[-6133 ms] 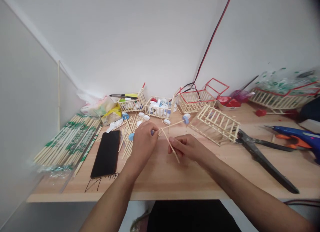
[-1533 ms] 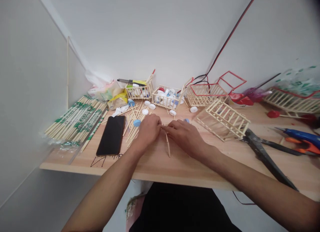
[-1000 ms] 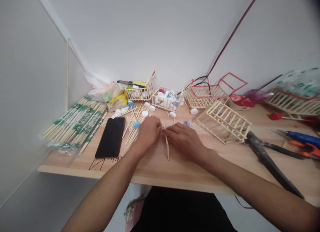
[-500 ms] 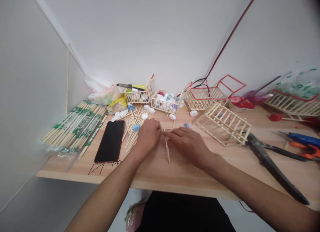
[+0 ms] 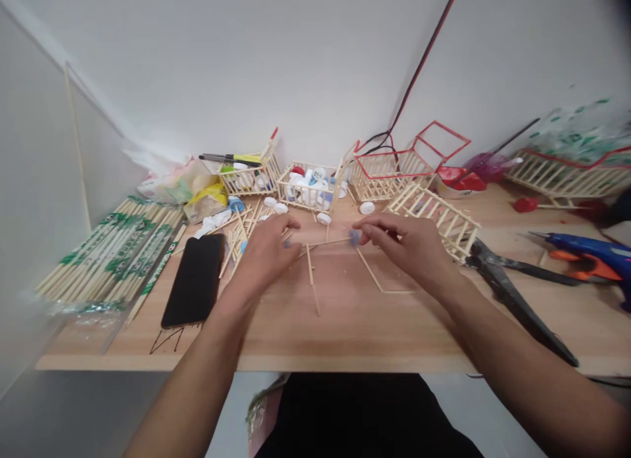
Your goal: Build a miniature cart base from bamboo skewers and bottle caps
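Observation:
A thin wooden stick (image 5: 328, 242) spans the gap between my hands, above the wooden table. At its right end is a blue bottle cap (image 5: 353, 238), held at the fingertips of my right hand (image 5: 411, 244). My left hand (image 5: 266, 251) curls around the stick's left end, where a bit of blue cap shows between thumb and fingers. Below the stick lies another wooden stick (image 5: 310, 266), pointing toward me. An angled stick frame (image 5: 371, 274) rests partly under my right hand.
Left are packaged chopsticks (image 5: 108, 254), a phone (image 5: 194, 280) and loose sticks (image 5: 239, 231). Behind stand stick baskets, one holding bottle caps (image 5: 315, 188). A tipped stick basket (image 5: 436, 218), black-handled cutters (image 5: 517, 300) and a blue glue gun (image 5: 591, 251) lie right.
My hands have moved apart from their close position at the middle. The stick between them and the blue cap at its right end now show. The view has shifted slightly right.

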`<state>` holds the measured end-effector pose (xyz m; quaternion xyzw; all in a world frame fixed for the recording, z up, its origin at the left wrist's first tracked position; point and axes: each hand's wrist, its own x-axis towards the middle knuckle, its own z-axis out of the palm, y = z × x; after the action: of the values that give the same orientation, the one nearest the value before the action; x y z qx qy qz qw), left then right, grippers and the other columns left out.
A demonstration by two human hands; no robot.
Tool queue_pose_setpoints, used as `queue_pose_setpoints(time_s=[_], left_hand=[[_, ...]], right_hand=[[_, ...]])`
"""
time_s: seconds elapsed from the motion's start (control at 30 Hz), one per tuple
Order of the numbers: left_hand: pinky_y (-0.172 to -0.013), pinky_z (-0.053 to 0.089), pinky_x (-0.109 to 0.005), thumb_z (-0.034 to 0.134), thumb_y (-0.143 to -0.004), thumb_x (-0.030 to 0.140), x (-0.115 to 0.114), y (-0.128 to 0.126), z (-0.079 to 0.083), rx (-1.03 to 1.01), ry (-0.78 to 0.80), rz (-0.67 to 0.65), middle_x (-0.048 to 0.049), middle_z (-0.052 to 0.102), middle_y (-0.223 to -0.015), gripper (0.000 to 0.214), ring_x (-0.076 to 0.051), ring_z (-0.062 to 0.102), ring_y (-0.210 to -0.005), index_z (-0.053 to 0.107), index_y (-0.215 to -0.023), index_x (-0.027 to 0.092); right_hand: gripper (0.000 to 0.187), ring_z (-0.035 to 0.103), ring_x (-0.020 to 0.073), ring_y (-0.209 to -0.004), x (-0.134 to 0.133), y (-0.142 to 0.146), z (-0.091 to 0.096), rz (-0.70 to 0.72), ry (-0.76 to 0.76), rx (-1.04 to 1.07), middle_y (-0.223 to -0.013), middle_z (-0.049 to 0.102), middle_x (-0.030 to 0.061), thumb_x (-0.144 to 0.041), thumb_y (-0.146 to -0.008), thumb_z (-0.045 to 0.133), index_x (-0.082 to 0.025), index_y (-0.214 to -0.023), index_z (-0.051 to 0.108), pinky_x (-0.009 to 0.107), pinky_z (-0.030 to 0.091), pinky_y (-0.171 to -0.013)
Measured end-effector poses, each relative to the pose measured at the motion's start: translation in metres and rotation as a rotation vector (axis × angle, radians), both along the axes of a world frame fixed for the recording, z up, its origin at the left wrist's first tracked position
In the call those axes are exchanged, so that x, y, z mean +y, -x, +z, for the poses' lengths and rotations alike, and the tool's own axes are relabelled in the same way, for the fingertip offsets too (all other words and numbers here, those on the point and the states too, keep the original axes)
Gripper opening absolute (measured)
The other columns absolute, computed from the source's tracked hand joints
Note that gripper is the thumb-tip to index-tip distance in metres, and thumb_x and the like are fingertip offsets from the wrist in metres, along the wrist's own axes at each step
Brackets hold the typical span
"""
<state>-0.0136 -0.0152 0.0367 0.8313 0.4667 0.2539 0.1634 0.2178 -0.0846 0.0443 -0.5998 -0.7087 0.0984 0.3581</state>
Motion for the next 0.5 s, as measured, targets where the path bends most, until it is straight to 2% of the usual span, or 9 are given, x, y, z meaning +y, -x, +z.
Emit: queue_pose_setpoints(time_s=[0.13, 0.33, 0.4, 0.5], left_hand=[[-0.072, 0.050, -0.028, 0.059, -0.076, 0.019, 0.002, -0.001, 0.004, -0.175, -0.087, 0.065, -0.0027, 0.067, -0.096, 0.016, -0.017, 0.060, -0.087, 0.065, -0.090, 0.020], [-0.069, 0.048, -0.025, 0.058, -0.079, 0.021, 0.002, -0.001, 0.003, -0.269, -0.202, 0.213, 0.0012, 0.069, -0.086, 0.009, -0.013, 0.060, -0.075, 0.067, -0.080, 0.020], [-0.070, 0.048, -0.025, 0.057, -0.080, 0.023, 0.002, -0.001, 0.003, -0.284, -0.222, 0.235, 0.0017, 0.069, -0.084, 0.010, -0.012, 0.060, -0.072, 0.067, -0.081, 0.020], [-0.071, 0.047, -0.025, 0.056, -0.081, 0.023, 0.004, -0.001, 0.001, -0.305, -0.247, 0.244, 0.0012, 0.069, -0.087, 0.012, -0.013, 0.060, -0.075, 0.067, -0.083, 0.020]], right_hand=[[0.026, 0.060, 0.0109, -0.061, -0.004, 0.002, 0.005, 0.076, 0.081, 0.089, -0.074, 0.072, -0.0004, -0.031, -0.090, 0.053, -0.021, -0.072, 0.068, 0.022, 0.041, -0.056], [0.040, 0.055, 0.0090, -0.049, -0.012, 0.003, 0.012, 0.185, 0.201, 0.243, -0.049, 0.061, -0.0032, -0.039, -0.094, 0.045, -0.019, -0.066, 0.065, 0.021, 0.041, -0.054], [0.038, 0.056, 0.0093, -0.051, -0.012, 0.003, 0.011, 0.223, 0.218, 0.253, -0.054, 0.063, -0.0025, -0.037, -0.095, 0.043, -0.019, -0.070, 0.066, 0.022, 0.041, -0.055], [0.020, 0.060, 0.0110, -0.065, -0.011, 0.001, 0.006, 0.312, 0.227, 0.112, -0.075, 0.070, -0.0007, -0.029, -0.091, 0.051, -0.020, -0.086, 0.069, 0.023, 0.042, -0.062]])
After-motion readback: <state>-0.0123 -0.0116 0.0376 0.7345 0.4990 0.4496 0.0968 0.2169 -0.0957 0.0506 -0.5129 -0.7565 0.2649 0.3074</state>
